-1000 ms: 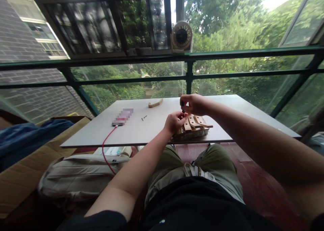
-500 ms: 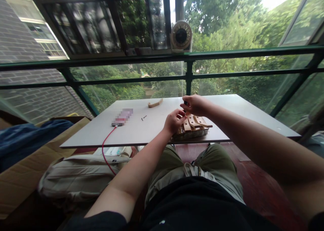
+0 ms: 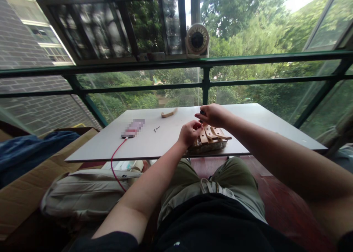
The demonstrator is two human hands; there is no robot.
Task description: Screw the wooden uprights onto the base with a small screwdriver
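Note:
My right hand is closed around the dark handle of a screwdriver, held upright. The tool's lower end comes down by the fingertips of my left hand, which are pinched together; what they hold is hidden. Both hands are over a row of flat wooden pieces with dark holes in them. Those pieces lie on a low block in shiny wrapping, close to the table's front edge.
On the white table lie a curved wooden piece, two small screws and a blurred-out phone. From the phone a red cable runs over the front edge towards a backpack. A green railing stands behind.
My right fingers have shifted around the screwdriver handle, with the index finger now lower and further left. My left hand has barely moved.

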